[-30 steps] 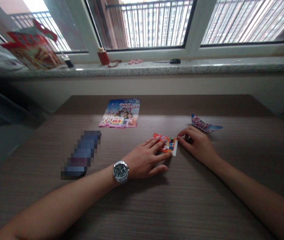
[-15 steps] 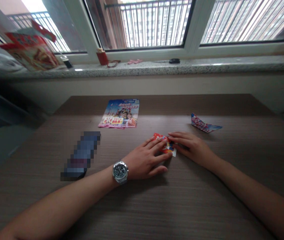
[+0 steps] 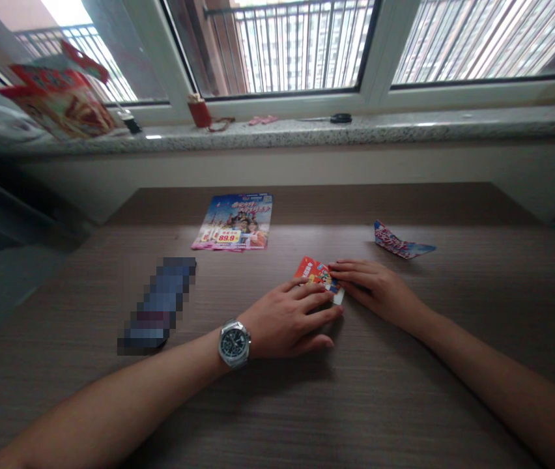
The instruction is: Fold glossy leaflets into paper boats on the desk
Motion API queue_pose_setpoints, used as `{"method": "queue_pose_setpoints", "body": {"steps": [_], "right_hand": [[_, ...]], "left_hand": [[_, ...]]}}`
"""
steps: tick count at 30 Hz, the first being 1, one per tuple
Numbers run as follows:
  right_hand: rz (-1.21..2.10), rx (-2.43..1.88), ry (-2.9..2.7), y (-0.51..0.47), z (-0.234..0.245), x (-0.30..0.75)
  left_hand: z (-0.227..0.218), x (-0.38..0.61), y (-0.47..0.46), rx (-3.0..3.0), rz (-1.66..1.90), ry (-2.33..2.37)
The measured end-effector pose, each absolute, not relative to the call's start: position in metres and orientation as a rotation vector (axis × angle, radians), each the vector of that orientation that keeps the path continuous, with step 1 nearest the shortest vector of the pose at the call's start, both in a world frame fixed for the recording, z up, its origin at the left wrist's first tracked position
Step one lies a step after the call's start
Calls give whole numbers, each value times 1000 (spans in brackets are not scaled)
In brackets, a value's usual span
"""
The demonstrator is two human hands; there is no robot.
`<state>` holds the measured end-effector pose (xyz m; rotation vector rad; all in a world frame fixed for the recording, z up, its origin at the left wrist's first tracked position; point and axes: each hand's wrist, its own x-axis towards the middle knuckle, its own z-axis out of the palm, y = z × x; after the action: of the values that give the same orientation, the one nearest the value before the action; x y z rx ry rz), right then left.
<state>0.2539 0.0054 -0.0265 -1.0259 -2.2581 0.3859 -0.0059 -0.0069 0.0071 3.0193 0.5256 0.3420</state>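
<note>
A small folded piece of printed paper (image 3: 313, 271), red with a white edge, lies on the wooden table (image 3: 277, 391). My left hand (image 3: 290, 319), with a wristwatch, rests flat on its near side with fingers stretched out over it. My right hand (image 3: 372, 286) presses on its right end with fingers extended and close together. The paper's far left corner stands up a little from the table. A finished folded paper shape (image 3: 399, 244) sits to the far right of my right hand.
A colourful flyer (image 3: 236, 221) lies flat at the table's far middle. A blurred dark object (image 3: 157, 303) lies to the left. The stone windowsill (image 3: 404, 127) behind holds a red snack bag (image 3: 62, 98), a small red container (image 3: 200, 111) and a dark key (image 3: 341, 118).
My right hand slid left onto the folded paper. My left hand drew back slightly toward me, and the paper's far corner has lifted.
</note>
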Motion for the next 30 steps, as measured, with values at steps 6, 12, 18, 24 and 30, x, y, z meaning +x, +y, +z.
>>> {"method": "queue_pose_setpoints", "body": {"steps": [6,12,18,24,30], "right_hand": [[346,-1034,-2243,4,-25,253],[327,-1020,-2270,-2,-24,254],[333,-972,-2341,-10,-21,252],[327,-959,-2420,-12,-22,253],[341,-924,-2423,-14,-21,251]], "left_hand": [[6,-7,-4,3015,375,628],[4,-8,-1,2983,361,787],[4,-8,0,2961,404,806],[2,-8,2,2953,396,846],[-3,-7,3,2958,443,884]]}}
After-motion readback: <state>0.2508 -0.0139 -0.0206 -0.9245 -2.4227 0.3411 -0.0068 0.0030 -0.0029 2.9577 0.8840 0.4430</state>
